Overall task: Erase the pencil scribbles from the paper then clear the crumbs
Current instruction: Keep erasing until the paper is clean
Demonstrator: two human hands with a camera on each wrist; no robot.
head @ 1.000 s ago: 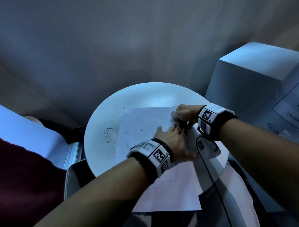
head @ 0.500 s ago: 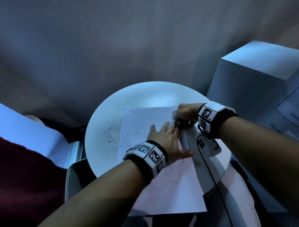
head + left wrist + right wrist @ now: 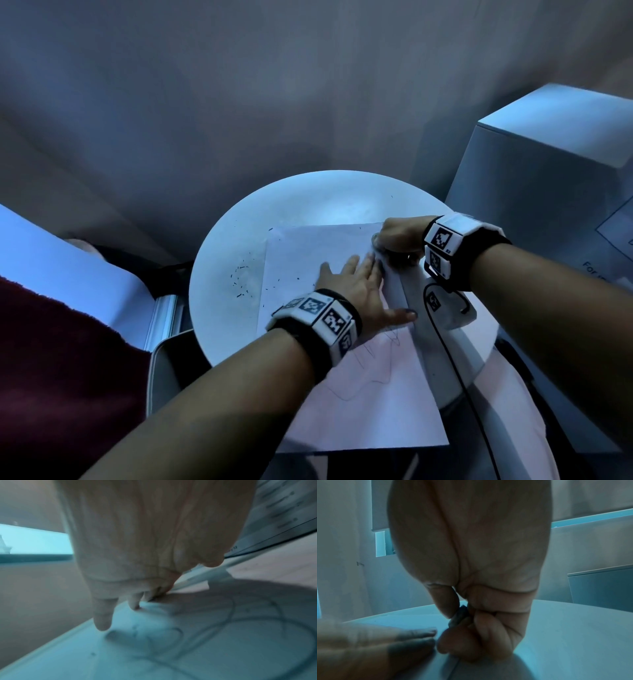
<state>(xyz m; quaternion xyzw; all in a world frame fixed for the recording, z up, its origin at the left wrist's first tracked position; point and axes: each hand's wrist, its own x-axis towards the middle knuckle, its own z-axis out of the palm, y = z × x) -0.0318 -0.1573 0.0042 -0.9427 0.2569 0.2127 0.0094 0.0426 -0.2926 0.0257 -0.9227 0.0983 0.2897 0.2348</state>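
Observation:
A white sheet of paper [image 3: 308, 253] lies on the round white table [image 3: 308, 198], and its near half hangs over the table's front edge. Faint pencil scribbles [image 3: 373, 359] cross that near half; the left wrist view shows looping pencil lines [image 3: 231, 616]. My left hand [image 3: 356, 287] lies flat on the paper with its fingers spread. At the paper's far right corner my right hand [image 3: 394, 240] pinches a small dark eraser [image 3: 459, 615] between thumb and curled fingers. Dark eraser crumbs [image 3: 241, 277] dot the table left of the paper.
A tall white box [image 3: 548, 205] with printed text stands close on the right. A black cable [image 3: 455, 370] runs from my right wrist band down over the table's edge. A dark red cloth [image 3: 51, 359] and a grey seat [image 3: 164, 370] lie at the lower left.
The paper has slid a little to the left and its near end has swung right. My left hand moved left and up on the sheet. My right hand stays at the corner.

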